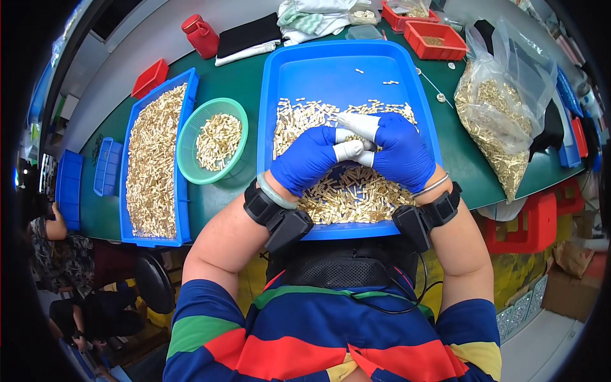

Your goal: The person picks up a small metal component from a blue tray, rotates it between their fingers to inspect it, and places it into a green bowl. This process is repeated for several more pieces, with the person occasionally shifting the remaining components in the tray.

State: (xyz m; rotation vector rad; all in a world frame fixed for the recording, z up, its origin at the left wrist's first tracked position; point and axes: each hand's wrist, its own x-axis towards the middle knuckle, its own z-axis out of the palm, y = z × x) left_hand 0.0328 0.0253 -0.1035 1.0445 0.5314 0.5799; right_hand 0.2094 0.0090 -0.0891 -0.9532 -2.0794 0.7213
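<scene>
My left hand (307, 160) and my right hand (402, 153), in blue gloves with white fingertip covers, meet above a large blue tray (312, 63). The fingers of both are closed, tips close together. Some small brass-coloured metal pieces (358, 137) show between them; how many lie in each hand is hidden. Below the hands a heap of the same short, thin pieces (350, 200) covers the near part of the tray. More of them (299, 118) lie in a band further back, and a few loose ones (391, 82) rest near the far side.
Left of the tray stand a green basket (184, 153) and a long blue tray (181, 210), both holding brass pieces. A clear bag (493, 121) of pieces leans at the right. Red bins (439, 30), a red flask (200, 37) and folded cloths (248, 37) line the back. People (95, 318) are at far left.
</scene>
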